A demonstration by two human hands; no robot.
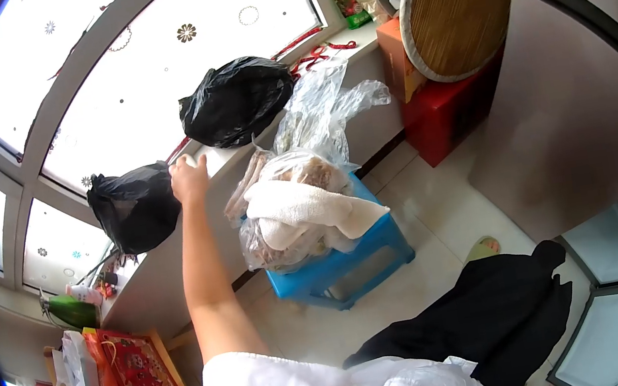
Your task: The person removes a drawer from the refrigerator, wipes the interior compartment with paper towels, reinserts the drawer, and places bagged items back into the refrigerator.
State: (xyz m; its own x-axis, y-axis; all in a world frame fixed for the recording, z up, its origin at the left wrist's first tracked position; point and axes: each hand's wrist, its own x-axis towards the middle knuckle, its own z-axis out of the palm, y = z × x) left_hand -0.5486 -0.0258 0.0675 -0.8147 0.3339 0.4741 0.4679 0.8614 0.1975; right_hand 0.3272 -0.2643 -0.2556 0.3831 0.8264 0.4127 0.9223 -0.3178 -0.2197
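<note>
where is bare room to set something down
Pale tiled floor between the blue plastic stool and brownish refrigerator; a small white windowsill patch between two black plastic bags, beside the left hand. The stool top is crowded: clear plastic bags, white towel.

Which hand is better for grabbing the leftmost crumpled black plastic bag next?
Probably the left hand: it is stretched out close beside that crumpled black plastic bag, while the right hand is out of view.

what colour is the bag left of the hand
Black; the bag shows best in the head view.
</note>
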